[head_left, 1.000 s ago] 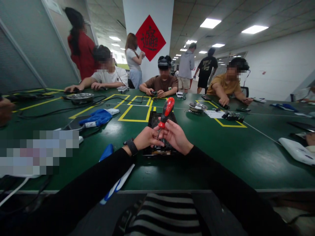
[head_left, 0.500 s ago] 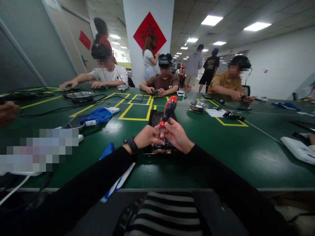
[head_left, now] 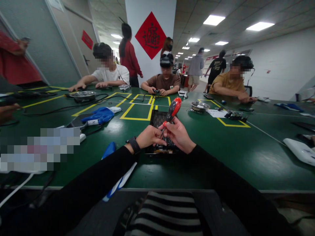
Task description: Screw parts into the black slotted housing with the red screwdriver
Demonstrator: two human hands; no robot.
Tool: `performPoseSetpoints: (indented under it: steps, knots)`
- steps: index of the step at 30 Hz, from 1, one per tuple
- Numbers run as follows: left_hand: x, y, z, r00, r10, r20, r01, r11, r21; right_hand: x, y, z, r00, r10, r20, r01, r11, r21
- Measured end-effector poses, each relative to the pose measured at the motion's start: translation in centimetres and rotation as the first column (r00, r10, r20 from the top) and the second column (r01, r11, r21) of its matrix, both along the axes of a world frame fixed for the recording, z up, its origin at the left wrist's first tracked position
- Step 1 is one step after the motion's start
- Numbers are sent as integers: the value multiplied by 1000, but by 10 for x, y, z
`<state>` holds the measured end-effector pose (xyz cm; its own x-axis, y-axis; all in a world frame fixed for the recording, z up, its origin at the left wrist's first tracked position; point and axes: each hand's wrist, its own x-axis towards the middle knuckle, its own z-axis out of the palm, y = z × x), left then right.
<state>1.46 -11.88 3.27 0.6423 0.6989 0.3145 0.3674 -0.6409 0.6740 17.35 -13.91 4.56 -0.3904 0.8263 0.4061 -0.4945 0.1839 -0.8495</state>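
A red and black screwdriver [head_left: 173, 109] is in my right hand [head_left: 180, 135], its handle leaning up and to the right and its shaft pointing down. My left hand [head_left: 149, 137] is closed beside the shaft, over the same spot; whatever its fingertips hold is too small to make out. Below both hands a black open device [head_left: 157, 118] lies on the green table, with a brownish strip along its near edge. The hands cover the middle of the device.
Blue gloves [head_left: 102, 115] lie to the left, and another blue and white glove [head_left: 108, 151] is under my left forearm. A metal bowl [head_left: 199, 107] and black parts [head_left: 236, 116] are at the right. A white device [head_left: 299, 150] sits far right. Three people sit opposite.
The screwdriver's handle has tilted further to the right. Both hands stay nearly in place. In the background, a person in red has moved near the pillar, and another red-clothed person shows at the left.
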Motion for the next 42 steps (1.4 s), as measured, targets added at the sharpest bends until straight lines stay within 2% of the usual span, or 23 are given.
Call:
performPoseSetpoints:
  steps: [7, 14, 24, 31, 35, 37, 39, 41, 42]
  knots:
    - [0, 1, -3, 999, 17, 47, -15, 999, -49, 1, -4, 6, 998, 62, -6, -62, 994, -86]
    - [0, 1, -1, 1000, 3, 30, -4, 1000, 2, 2, -4, 5, 999, 39, 15, -38, 997, -62]
    - [0, -1, -1, 999, 5, 38, -4, 1000, -20, 0, 1, 0, 1000, -4, -3, 4, 1000, -21]
    - [-1, 2, -5, 999, 2, 36, 0, 999, -35, 3, -4, 6, 998, 63, -6, -63, 992, -109]
    - [0, 0, -4, 999, -1, 51, 5, 998, -68, 0, -6, 5, 999, 41, 4, -41, 993, -113]
    - [0, -1, -3, 998, -2, 64, 8, 996, -87, -1, -5, 7, 1000, -2, -18, 0, 996, -88]
    - [-1, -1, -2, 997, 4, 76, 2, 997, -83, 5, 2, 11, 992, -108, -62, 105, 993, -50]
    - [-2, 1, -2, 996, 29, 85, -27, 999, -22, 21, 16, 14, 951, -301, -73, 301, 954, -8]
    - [-2, 2, -3, 995, 43, 91, -46, 998, 32, 32, 25, 15, 903, -427, -39, 428, 904, 18]
